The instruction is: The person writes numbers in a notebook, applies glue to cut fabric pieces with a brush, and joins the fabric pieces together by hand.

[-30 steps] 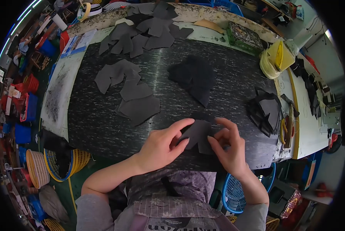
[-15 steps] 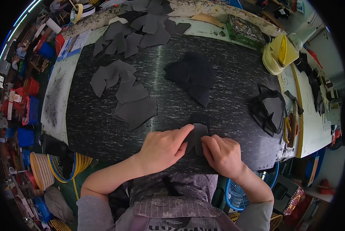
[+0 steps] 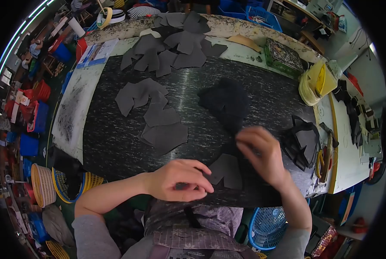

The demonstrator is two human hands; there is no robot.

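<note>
Near the table's front edge lies a notched dark grey piece (image 3: 226, 172), flat, with a darker piece partly showing beyond its upper edge. My left hand (image 3: 182, 180) hovers at its left side, fingers loosely bent and apart, with nothing visible in them. The index fingertip is close to the grey piece; whether it touches I cannot tell. My right hand (image 3: 264, 155), smeared by motion, is above the table to the right. Its fingertips reach the lower tip of a pile of black fabric pieces (image 3: 225, 101); whether they grip it is unclear.
Grey cut pieces (image 3: 165, 116) lie left of centre, and a larger heap (image 3: 180, 45) at the back. To the right are stacked black pieces (image 3: 304, 142), yellow-handled scissors (image 3: 320, 162) and a hammer (image 3: 329, 131). A yellow container (image 3: 316, 84) and green box (image 3: 282, 56) stand behind.
My right hand has left the grey piece and moved up and right to the black pile. My left hand has drawn back left, its fingers loosened. The camera view has shifted.
</note>
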